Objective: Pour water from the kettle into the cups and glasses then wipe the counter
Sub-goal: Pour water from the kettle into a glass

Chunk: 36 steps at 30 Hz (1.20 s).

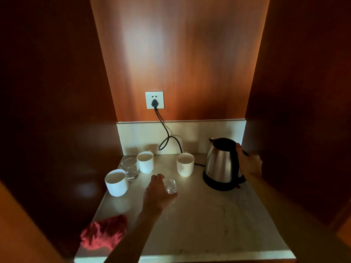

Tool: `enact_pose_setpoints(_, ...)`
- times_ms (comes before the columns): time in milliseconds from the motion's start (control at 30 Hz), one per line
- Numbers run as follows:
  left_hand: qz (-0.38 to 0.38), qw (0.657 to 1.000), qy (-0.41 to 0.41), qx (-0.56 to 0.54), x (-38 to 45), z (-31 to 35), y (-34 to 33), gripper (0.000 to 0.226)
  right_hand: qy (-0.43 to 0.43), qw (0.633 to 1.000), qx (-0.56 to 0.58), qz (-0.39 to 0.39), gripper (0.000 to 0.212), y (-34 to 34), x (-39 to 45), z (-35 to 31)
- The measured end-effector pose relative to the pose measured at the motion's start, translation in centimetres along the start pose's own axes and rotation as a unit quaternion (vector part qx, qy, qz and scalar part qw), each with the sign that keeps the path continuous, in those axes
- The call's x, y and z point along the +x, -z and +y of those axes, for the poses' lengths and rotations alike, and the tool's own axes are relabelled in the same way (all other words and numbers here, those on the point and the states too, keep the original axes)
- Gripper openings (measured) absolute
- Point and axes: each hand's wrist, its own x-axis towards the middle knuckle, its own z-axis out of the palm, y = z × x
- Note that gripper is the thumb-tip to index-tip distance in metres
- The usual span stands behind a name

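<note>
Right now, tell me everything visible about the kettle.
The kettle is an electric one with a brushed metal body, black lid, black handle and a short spout pointing left. It stands upright on its black base at the back right of the pale stone counter. The right hand grips its handle. A black cord runs from the base toward the wall socket.

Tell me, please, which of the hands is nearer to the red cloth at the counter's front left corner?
The left hand. It grips a glass mid-counter, just behind and to the right of the red cloth. The right hand holds the kettle handle at the far right.
</note>
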Motion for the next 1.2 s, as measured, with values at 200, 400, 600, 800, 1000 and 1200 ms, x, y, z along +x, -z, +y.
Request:
enact_pose_setpoints(200,-0.005,1.0,0.007,0.004,-0.2,-0.4,-1.0,0.074,-0.005,1.0,0.001,-0.004,0.07,0.1,-0.2,-0.5)
enact_pose_setpoints(400,-0.011,1.0,0.001,0.01,-0.3,-0.1,-1.5,0.079,-0.006,1.0,0.012,0.004,0.071,-0.1,0.0,0.1)
enact_pose_setpoints(600,-0.015,1.0,0.006,-0.025,-0.8,-0.9,-1.7,0.079,-0.013,0.999,0.041,0.023,0.071,-0.9,0.6,0.2)
enact_pose_setpoints(800,-0.035,0.999,-0.01,-0.035,-0.4,-1.2,-1.3,0.081,-0.022,0.996,0.081,-0.013,0.068,0.1,0.8,-0.3)
enact_pose_setpoints(1000,-0.072,0.995,-0.064,-0.025,-0.4,-2.2,-0.5,0.084,-0.002,0.993,0.073,-0.092,0.061,2.5,-0.8,-2.1)
enact_pose_setpoints(1200,-0.109,0.987,-0.113,-0.026,-0.4,-2.6,0.2,0.09,0.012,0.988,0.077,-0.135,0.059,3.9,-3.9,-1.5)
